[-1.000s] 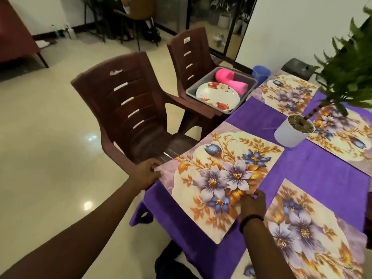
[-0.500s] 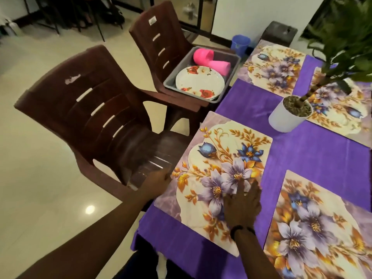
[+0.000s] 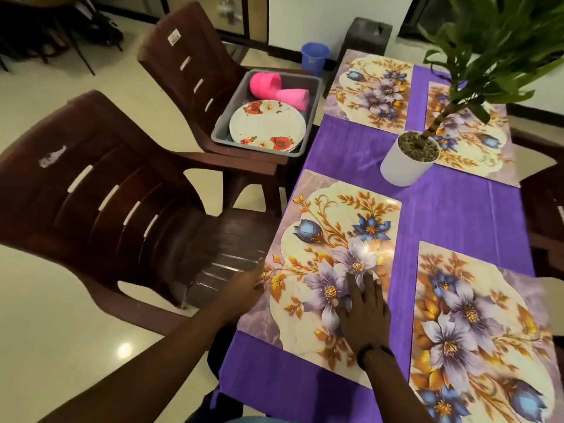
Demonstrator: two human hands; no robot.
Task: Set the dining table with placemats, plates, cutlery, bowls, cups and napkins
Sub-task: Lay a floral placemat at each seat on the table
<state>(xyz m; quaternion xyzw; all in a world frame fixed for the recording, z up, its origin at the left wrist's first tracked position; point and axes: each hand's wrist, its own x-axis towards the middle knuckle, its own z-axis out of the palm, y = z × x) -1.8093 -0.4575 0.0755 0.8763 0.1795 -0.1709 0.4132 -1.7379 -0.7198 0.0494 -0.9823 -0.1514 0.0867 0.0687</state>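
Observation:
Several floral placemats lie on the purple tablecloth [image 3: 451,215]. The near-left placemat [image 3: 332,233] lies flat by the table's left edge. My right hand [image 3: 363,312] presses on it with straight fingers. My left hand [image 3: 244,288] touches its left edge beside the table. Another placemat [image 3: 476,325] lies to the right, and two more sit at the far end, one at far left [image 3: 372,90] and one at far right [image 3: 470,141]. A grey tub [image 3: 311,90] on the far chair holds floral plates [image 3: 268,125] and two pink cups [image 3: 276,88].
Two brown plastic chairs stand left of the table, the near one [image 3: 100,190] and the far one [image 3: 189,62] bearing the tub. A white pot with a green plant [image 3: 407,161] stands mid-table. A blue bucket [image 3: 314,58] and a dark stool [image 3: 366,35] sit beyond.
My right hand has moved from the placemat's near edge onto its middle and flattened. The placemat now lies squarer to the table edge. My view has shifted forward over the table.

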